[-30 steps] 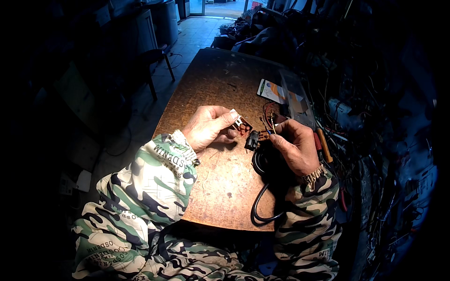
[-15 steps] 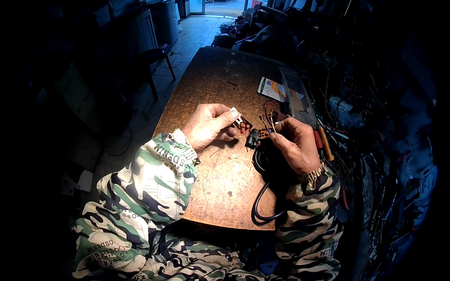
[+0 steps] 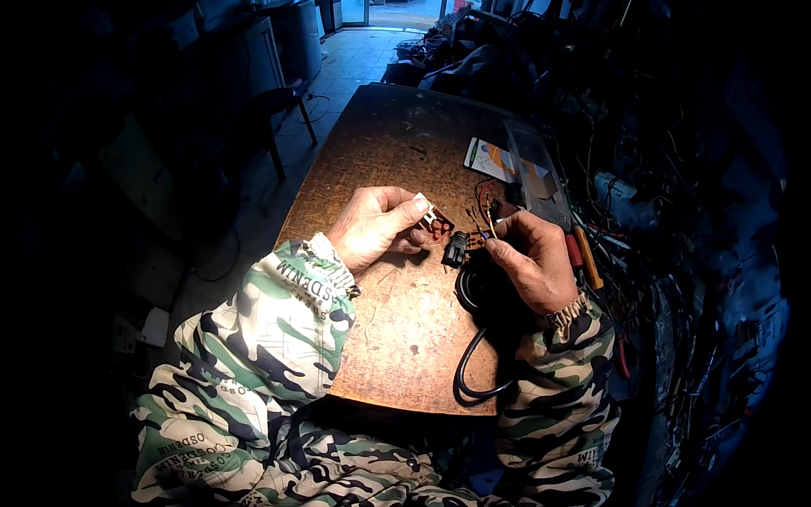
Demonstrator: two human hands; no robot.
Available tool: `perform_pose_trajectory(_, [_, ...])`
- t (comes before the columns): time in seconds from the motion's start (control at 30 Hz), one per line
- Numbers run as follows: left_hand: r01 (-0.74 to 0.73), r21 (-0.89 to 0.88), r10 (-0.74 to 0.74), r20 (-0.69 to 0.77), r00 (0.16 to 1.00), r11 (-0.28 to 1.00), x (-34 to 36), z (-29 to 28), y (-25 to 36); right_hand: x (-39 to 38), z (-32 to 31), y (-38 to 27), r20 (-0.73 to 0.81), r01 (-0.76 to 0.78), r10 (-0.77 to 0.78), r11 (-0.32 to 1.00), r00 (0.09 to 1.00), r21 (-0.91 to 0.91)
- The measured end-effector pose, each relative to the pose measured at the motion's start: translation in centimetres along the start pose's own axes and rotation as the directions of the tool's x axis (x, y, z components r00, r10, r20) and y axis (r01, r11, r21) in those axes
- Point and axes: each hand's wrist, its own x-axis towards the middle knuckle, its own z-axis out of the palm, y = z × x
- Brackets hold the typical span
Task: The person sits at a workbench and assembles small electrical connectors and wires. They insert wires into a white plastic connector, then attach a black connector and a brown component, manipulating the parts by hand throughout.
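The left hand is pinching a small, flat, white and red-brown piece over the brown wooden surface. The right hand is gripping thin, pale and dark wires between finger and thumb. A blocky black plastic part is sitting between the hands, near a thick, round black cable. The wires could be slipping out if the pinch is getting loose. If the camouflage cloth sleeve is catching the cable, parts could be shifting.

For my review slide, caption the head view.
Left hand grips a white part, right hand pinches thin wires, black cable curving on wooden table.
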Motion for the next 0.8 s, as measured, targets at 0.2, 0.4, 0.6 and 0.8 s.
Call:
perform_pose_trajectory(0.2, [0.005,0.031,-0.005,0.002,1.0,1.0,0.2,-0.22,-0.25,-0.04,0.1,0.14,-0.009,-0.011,0.012,1.0,1.0,0.015])
perform_pose_trajectory(0.4, [0.009,0.038,-0.009,-0.011,1.0,0.999,0.09,-0.2,-0.16,0.05,0.15,0.19,-0.018,0.004,-0.004,1.0,1.0,-0.015])
perform_pose_trajectory(0.6, [-0.004,0.097,0.01,-0.058,0.998,0.995,0.03,0.4,0.11,0.1,0.3,0.88,-0.05,0.055,-0.06,0.993,0.997,-0.102])
perform_pose_trajectory(0.8, [-0.16,0.198,0.171,-0.04,0.984,0.967,0.05,0.5,-0.21,0.2,0.24,0.48,-0.035,0.023,-0.028,0.99,0.999,-0.136])
